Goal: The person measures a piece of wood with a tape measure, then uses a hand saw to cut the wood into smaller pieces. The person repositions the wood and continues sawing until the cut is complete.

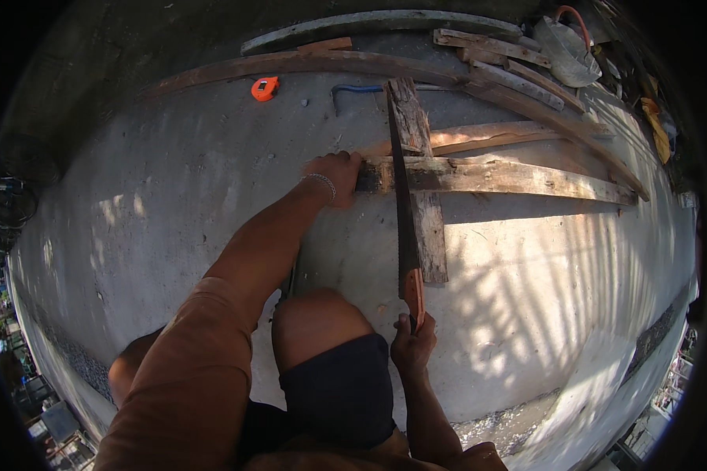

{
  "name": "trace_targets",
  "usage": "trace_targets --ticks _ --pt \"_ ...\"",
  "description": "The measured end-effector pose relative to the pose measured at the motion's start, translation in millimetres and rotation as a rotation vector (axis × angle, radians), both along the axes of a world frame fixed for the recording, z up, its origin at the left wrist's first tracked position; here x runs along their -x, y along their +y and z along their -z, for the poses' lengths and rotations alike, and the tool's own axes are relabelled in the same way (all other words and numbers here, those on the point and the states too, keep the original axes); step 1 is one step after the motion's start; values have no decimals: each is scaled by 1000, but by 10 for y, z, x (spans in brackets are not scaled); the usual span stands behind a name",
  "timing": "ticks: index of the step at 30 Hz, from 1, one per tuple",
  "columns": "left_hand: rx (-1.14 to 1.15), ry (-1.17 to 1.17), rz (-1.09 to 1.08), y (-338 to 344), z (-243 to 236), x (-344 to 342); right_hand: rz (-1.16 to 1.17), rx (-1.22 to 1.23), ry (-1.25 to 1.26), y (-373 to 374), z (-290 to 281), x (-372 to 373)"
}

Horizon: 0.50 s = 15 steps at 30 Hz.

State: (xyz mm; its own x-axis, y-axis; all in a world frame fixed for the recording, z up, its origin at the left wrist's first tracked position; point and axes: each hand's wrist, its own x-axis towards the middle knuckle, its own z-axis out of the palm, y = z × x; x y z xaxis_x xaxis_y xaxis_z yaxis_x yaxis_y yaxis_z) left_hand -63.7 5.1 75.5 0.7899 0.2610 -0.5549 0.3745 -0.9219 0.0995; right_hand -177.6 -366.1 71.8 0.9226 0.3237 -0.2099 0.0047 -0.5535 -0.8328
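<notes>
My right hand [414, 343] is closed round the wooden handle of a handsaw [401, 188]. The saw's long dark blade points away from me and lies across a weathered wooden beam [511, 176], close to the beam's left end. My left hand [338, 179], with a chain bracelet at its wrist, grips that left end; its fingertips are partly hidden. Under the beam, a rough wooden block [430, 235] runs crosswise on the concrete and props it up.
Beyond the beam lie an orange tape measure [265, 89], a blue crowbar [359, 89] and a long brown plank [306, 63]. More timber [518, 82] is piled at the far right beside a pale bucket [567, 53]. My bare knee [318, 326] is close to the saw handle.
</notes>
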Motion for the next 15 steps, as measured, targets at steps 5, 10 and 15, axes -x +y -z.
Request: trace_targets --ticks 5,10,15 --pt "-21 -22 -43 -35 0 10 -58 95 37 239 32 29" --pt "-19 -28 -59 -83 -139 44 -80 69 25 267 6 84" --pt "-24 38 -43 -109 -153 -25 -75 -17 29 315 71 64"
